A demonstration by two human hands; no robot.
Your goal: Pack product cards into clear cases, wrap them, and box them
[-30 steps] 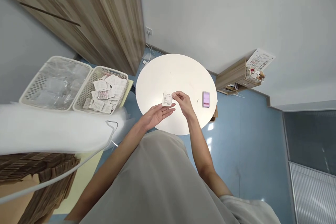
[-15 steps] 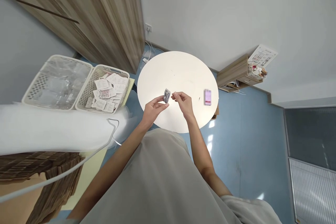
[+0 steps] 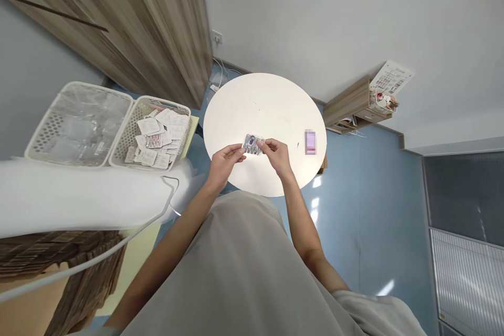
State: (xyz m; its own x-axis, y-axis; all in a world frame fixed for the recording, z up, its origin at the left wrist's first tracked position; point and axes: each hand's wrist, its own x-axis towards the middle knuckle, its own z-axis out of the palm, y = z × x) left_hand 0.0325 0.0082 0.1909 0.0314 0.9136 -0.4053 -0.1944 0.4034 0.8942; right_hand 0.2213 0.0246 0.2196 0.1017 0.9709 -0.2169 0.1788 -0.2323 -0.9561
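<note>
- The left hand and the right hand pinch one small pack at its two ends.
- Many white cards lie untouched in the basket.

We log a round white surface mid-room, over a blue floor; bright light patches on the floor, right side. Far side: plain pale wall, power socket low toward its left. Far left, we note a wood-grain cabinet, top pale. Far right, low wood-grain shelf unit by the wall. Near right, we see a dark panel beside a paler ribbed panel.
</note>
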